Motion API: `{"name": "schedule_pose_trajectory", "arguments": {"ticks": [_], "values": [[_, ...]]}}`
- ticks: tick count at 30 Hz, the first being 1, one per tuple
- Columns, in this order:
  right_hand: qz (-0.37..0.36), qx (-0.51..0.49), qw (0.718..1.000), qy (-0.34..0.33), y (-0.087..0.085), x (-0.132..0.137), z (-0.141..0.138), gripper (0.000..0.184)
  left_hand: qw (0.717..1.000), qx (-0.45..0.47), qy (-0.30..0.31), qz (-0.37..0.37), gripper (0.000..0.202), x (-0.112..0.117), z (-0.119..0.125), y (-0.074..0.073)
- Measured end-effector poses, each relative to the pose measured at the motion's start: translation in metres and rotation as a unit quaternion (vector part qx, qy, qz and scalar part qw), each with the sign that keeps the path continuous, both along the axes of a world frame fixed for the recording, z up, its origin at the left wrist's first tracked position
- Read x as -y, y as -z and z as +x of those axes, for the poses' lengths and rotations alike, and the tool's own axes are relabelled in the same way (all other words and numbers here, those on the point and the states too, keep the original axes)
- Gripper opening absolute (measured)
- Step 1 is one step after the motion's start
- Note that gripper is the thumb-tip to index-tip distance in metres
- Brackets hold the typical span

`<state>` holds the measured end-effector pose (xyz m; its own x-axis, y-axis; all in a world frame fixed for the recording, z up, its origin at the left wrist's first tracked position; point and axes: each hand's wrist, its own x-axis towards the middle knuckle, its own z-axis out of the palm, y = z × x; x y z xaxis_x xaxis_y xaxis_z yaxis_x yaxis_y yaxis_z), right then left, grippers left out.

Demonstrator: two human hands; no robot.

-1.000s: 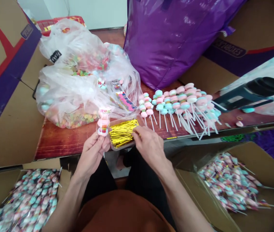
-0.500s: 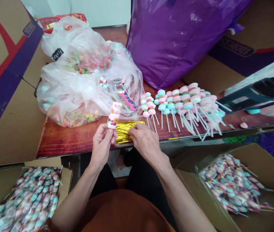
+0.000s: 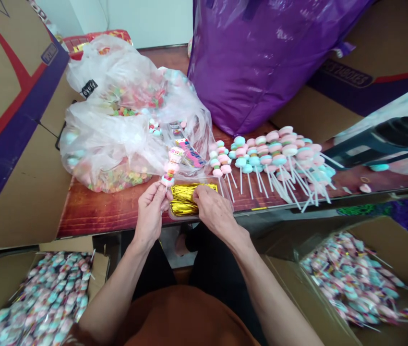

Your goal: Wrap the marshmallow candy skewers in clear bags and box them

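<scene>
My left hand (image 3: 150, 211) is closed around the lower end of a wrapped candy skewer (image 3: 171, 167), which stands up tilted to the right. My right hand (image 3: 214, 209) rests on a clear tray of gold twist ties (image 3: 183, 199), fingers curled into the ties; I cannot make out whether it grips one. The tray sits at the front edge of the red-brown table (image 3: 110, 209), between both hands.
Unwrapped candy skewers (image 3: 272, 156) lie in a row on the table to the right. Clear bags of sweets (image 3: 117, 125) sit left, a purple bag (image 3: 261, 62) behind. Cardboard boxes of wrapped skewers (image 3: 355, 283) (image 3: 42, 298) stand on the floor at both sides. A black tool (image 3: 377, 142) lies far right.
My left hand has carried the wrapped skewer rightward, close to the tray. My right hand has slid left across the gold ties and curled down into them.
</scene>
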<state>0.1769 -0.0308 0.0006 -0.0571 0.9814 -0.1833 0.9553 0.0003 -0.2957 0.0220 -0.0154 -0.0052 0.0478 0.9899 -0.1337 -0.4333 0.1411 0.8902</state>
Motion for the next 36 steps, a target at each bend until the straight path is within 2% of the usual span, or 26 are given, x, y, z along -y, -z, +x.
{"name": "schedule_pose_trajectory", "arguments": {"ticks": [5, 8, 9, 11, 13, 15, 17, 22, 24, 26, 28, 33, 36], "values": [[0.006, -0.013, 1.0, 0.016, 0.004, -0.004, 0.002, 0.025, 1.0, -0.001, -0.007, -0.011, 0.019, 0.001, 0.003, -0.001], [0.09, -0.113, 0.989, 0.026, 0.011, -0.002, 0.007, 0.021, 1.0, 0.007, -0.027, -0.013, 0.02, 0.001, 0.004, -0.002], [0.132, -0.168, 0.976, 0.027, 0.013, -0.001, 0.008, 0.019, 0.999, 0.008, -0.029, -0.013, 0.02, 0.0, 0.005, -0.002], [0.206, -0.289, 0.934, 0.033, 0.014, 0.001, 0.006, 0.014, 1.0, 0.006, -0.024, -0.009, 0.019, 0.0, 0.007, -0.002], [0.241, -0.382, 0.891, 0.044, 0.012, 0.004, 0.0, 0.013, 1.0, 0.004, -0.01, -0.005, 0.016, -0.001, 0.011, -0.002], [0.247, -0.418, 0.872, 0.056, 0.007, 0.005, -0.008, 0.013, 1.0, 0.006, 0.006, -0.004, 0.014, 0.0, 0.014, -0.002], [0.25, -0.416, 0.872, 0.068, 0.003, 0.006, -0.015, 0.013, 1.0, 0.006, 0.02, -0.005, 0.013, 0.003, 0.017, -0.002], [0.26, -0.356, 0.894, 0.082, -0.006, 0.005, -0.02, 0.015, 0.998, -0.029, 0.05, 0.008, 0.013, 0.008, 0.019, 0.001], [0.264, -0.318, 0.908, 0.074, -0.008, 0.006, -0.018, 0.016, 0.998, -0.04, 0.046, 0.021, 0.019, 0.007, 0.02, 0.002], [0.261, -0.313, 0.91, 0.074, -0.007, 0.008, -0.015, 0.017, 0.999, -0.031, 0.032, 0.025, 0.023, 0.004, 0.021, 0.003], [0.248, -0.356, 0.896, 0.091, -0.003, 0.011, -0.011, 0.016, 1.0, -0.013, 0.017, 0.015, 0.025, 0.0, 0.022, 0.003], [0.191, -0.501, 0.826, 0.173, 0.005, 0.012, -0.007, 0.013, 1.0, 0.01, 0.02, 0.001, 0.026, -0.003, 0.023, 0.003], [0.184, -0.525, 0.812, 0.176, 0.003, 0.008, -0.01, 0.013, 0.999, 0.014, 0.03, 0.001, 0.024, 0.0, 0.027, 0.004]]}}
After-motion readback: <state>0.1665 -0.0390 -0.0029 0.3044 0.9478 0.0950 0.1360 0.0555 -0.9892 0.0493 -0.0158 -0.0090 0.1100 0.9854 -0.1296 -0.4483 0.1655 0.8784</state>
